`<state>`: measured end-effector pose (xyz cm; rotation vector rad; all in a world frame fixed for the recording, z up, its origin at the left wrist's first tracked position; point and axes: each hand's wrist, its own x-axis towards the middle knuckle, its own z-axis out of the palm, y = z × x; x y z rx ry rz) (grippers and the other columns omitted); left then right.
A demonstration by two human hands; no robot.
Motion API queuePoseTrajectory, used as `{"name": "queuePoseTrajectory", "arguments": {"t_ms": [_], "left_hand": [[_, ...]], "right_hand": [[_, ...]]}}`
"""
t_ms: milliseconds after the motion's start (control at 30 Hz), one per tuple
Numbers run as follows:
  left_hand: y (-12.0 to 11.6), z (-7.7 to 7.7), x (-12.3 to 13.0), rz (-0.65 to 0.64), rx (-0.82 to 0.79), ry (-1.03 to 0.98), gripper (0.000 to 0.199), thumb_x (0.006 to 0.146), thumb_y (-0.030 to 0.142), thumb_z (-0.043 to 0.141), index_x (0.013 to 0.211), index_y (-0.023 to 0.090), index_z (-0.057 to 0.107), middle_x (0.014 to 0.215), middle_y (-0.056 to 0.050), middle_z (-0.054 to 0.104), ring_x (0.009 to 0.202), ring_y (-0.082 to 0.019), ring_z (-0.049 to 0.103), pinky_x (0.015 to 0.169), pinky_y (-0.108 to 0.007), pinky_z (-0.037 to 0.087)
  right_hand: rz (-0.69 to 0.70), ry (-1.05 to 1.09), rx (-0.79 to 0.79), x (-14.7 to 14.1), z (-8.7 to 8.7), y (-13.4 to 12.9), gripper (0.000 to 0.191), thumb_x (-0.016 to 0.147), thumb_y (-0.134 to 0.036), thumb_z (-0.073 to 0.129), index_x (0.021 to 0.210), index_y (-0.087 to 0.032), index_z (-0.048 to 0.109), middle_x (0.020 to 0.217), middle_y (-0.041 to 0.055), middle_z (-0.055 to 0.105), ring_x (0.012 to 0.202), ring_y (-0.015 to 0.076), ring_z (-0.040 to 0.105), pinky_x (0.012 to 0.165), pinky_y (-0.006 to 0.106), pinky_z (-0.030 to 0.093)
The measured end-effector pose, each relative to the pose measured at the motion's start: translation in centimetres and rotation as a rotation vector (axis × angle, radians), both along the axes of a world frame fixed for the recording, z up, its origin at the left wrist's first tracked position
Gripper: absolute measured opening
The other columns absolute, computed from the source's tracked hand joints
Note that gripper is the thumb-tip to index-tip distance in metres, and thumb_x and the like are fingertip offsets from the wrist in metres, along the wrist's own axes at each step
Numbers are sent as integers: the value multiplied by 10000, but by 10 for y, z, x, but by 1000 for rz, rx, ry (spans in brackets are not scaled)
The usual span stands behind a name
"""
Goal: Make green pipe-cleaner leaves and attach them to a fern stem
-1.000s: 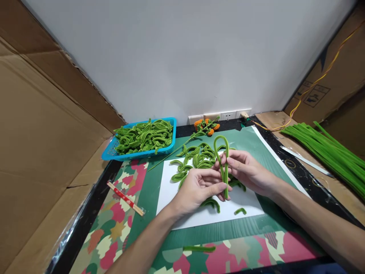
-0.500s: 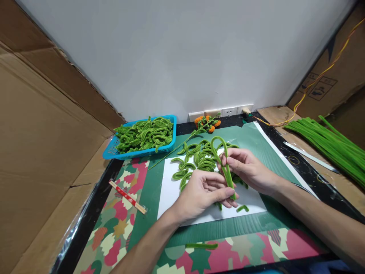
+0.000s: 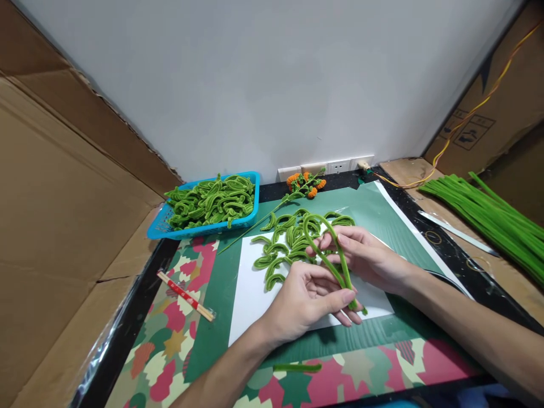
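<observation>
One green fuzzy loop (image 3: pixel 343 262), held in both hands above a white sheet (image 3: pixel 250 306). Long axis: slanting, rounded top at upper left, paired ends at lower right. Left hand (image 3: pixel 304 294) — nearer the ends, pinching them between thumb and fingers. Right hand (image 3: pixel 368 252) — nearer the middle, lightly grasping the sides; bend free above. Below: bent green pieces (image 3: pixel 296 237) on the sheet, green mat (image 3: pixel 369 201) with patterned border (image 3: pixel 170 334). Beyond: blue basket (image 3: pixel 204 231) of green pieces, pale wall (image 3: pixel 255 85). At right: straight green stems (image 3: pixel 484 221), bundled.
</observation>
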<state>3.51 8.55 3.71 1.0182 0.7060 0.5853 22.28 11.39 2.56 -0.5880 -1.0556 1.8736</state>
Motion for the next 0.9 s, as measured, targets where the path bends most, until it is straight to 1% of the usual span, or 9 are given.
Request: {"name": "queuePoseTrajectory", "arguments": {"t_ms": [67,133,233,300,467,567,633,767,900], "left_hand": [[-1,-1,1,-7,-10,-15,262,858,342,892,884,96,806,803,-121,824,692,-233,822,598,-257,664],[-2,-3,1,-20,-17,-27,256,862,333,889,888,93,804,796,-119,820,697,-234,824,595,-254,663],[-3,-6,1,-41,-27,-29,261,864,328,889,903,86,801,798,-127,823,719,-244,832,608,-255,668],[-5,-6,1,-44,-29,-23,273,864,325,892,944,80,802,817,-138,830,751,-255,840,623,-256,672],[-6,-6,3,-12,-37,-24,306,878,338,886,1014,75,808,961,-187,851,868,-280,851,663,-255,681],[-7,-6,4,-6,-67,-25,300,883,340,883,1000,73,814,960,-188,853,858,-278,853,657,-247,679],[-7,-6,4,-14,-82,-39,298,875,340,889,977,69,816,939,-186,852,836,-277,854,642,-238,674],[-9,-4,3,-48,-105,-78,288,858,326,904,912,59,810,874,-180,847,768,-270,850,616,-235,669],[-10,-4,5,-30,-144,-130,257,873,304,892,937,67,817,861,-163,848,759,-256,849,618,-237,674]], "right_hand": [[39,50,-44,1,0,0,292,953,-499,793,1019,-216,818,1102,94,783,1105,241,720,970,371,556],[56,79,-60,2,-2,0,273,937,-482,815,987,-214,835,1060,93,787,1129,248,713,963,369,565],[55,91,-62,4,-5,1,239,895,-448,866,927,-211,856,1024,78,780,1059,219,711,956,344,569],[47,85,-58,4,-8,2,237,877,-436,885,929,-206,868,1033,70,773,1021,198,707,973,331,564],[23,65,-20,4,-11,4,220,897,-412,872,940,-197,877,1019,62,775,1004,175,704,939,282,558],[11,54,11,4,-11,4,210,904,-405,865,919,-195,875,970,55,777,955,161,698,888,262,555],[7,44,18,3,-10,4,213,909,-407,858,914,-195,874,950,56,781,940,165,703,876,270,557],[0,66,-39,1,-7,3,208,899,-391,869,1015,-219,868,992,56,810,962,168,737,934,293,556],[-32,84,-58,-1,-5,1,192,875,-368,887,988,-214,869,987,51,817,989,168,748,975,287,550]]}}
